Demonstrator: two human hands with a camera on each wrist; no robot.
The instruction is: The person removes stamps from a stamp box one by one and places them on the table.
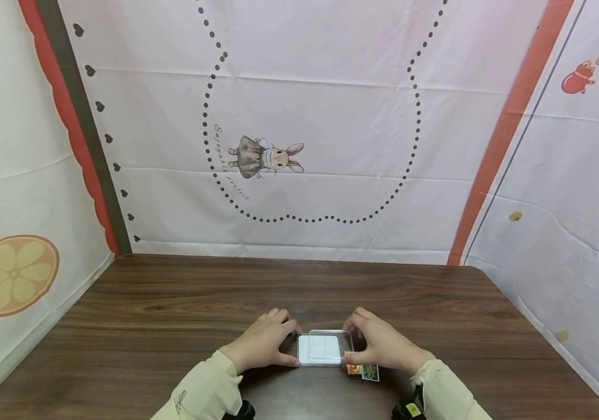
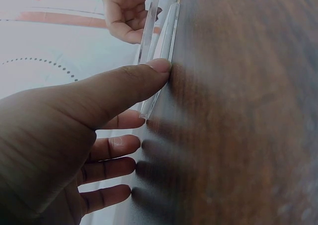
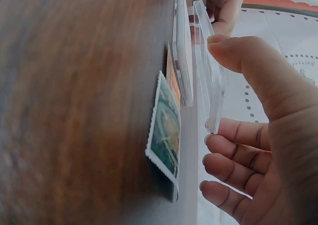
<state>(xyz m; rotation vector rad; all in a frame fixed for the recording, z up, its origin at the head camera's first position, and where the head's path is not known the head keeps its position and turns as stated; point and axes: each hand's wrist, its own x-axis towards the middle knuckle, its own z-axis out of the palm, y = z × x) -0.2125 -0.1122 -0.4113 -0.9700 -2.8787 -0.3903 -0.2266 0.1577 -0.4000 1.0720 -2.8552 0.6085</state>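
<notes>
My left hand [image 1: 265, 345] grips the left end of a shallow clear plastic case base [image 2: 172, 36] that lies on the table, thumb on the near edge and index finger at the far one. White material [image 1: 304, 350] fills the base. A clear plastic lid [image 3: 214, 93] is pinched by its edges between the thumb and fingers of my right hand [image 1: 383, 345]. In the right wrist view the lid is raised and tilted above the base, shifted to the right. Beneath my right hand lie a green stamp [image 3: 166, 130] with perforated edges and an orange one [image 1: 353, 368], partly hidden.
The dark wood-grain table [image 1: 173, 309] stretches out around both hands. White printed cloth [image 1: 320, 116] hangs behind the table's far edge and along both sides. A dark wrist device [image 1: 409, 408] sits at the right sleeve.
</notes>
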